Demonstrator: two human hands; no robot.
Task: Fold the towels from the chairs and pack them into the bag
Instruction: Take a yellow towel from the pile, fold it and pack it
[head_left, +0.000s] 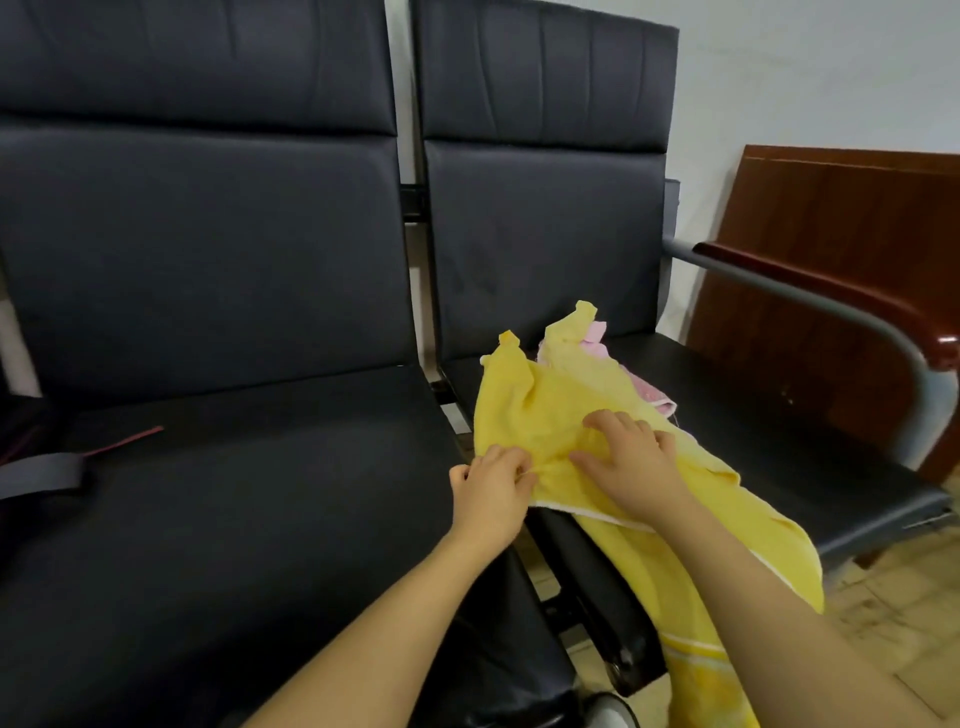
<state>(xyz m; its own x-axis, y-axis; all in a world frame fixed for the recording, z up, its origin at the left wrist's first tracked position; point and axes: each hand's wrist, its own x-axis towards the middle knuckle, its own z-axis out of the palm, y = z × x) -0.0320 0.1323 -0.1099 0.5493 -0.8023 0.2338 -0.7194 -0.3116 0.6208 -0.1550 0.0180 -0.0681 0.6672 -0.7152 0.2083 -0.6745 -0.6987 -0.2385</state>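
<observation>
A head-worn view looks down on two dark padded chairs joined side by side against a pale wall. A yellow towel (597, 415) is spread, still rumpled, over the front left part of the right chair seat (753, 415), its near end hanging over the front edge toward the floor. A pink towel (592, 338) is partly seen beneath it, toward the back of the same seat.

The left hand (493, 488) is closed on the towel's left edge, cloth pinched between thumb and fingers. The right hand (631, 457) is laid on top of the towel with fingers spread and slightly bent, pressing the cloth down.

The task appears to be at an early stage: no neat fold is seen yet, and the pink towel is untouched. A dark bag (36, 467) with a grey strap is glimpsed at the far left edge of the left chair seat (260, 493); nothing is seen packed in it.

Open room is offered by the wide left seat. To the right, movement is bounded by a metal armrest (831, 301) topped with wood and a wooden board (831, 218) leaning on the wall.
</observation>
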